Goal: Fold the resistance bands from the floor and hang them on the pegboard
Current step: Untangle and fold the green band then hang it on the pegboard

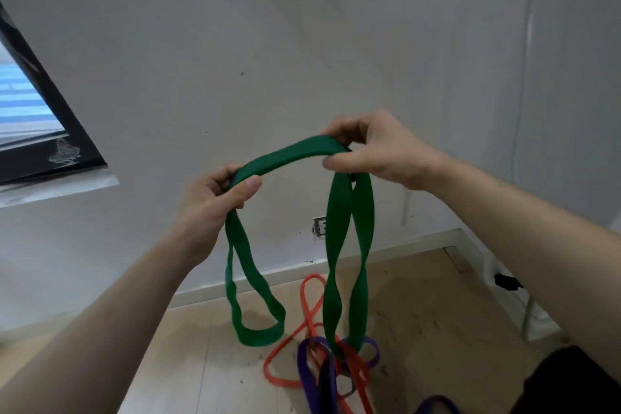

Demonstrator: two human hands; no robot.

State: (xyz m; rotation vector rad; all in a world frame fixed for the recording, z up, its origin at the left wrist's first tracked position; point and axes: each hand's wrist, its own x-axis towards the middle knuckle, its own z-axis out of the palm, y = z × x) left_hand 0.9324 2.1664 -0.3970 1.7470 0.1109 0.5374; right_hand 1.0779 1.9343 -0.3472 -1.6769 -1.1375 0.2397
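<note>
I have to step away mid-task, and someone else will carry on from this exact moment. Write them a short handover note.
Left hand: grips the green resistance band at one end of the span held between the hands; a loop hangs below it.
Right hand: grips the same band at the other end; two twisted strands hang from it toward the floor.
On the wooden floor: an orange band and a purple band, tangled together.
Done: green band is up off the floor and partly gathered.
Left: finish folding it, hang it, then do the others. No pegboard is in view.
</note>
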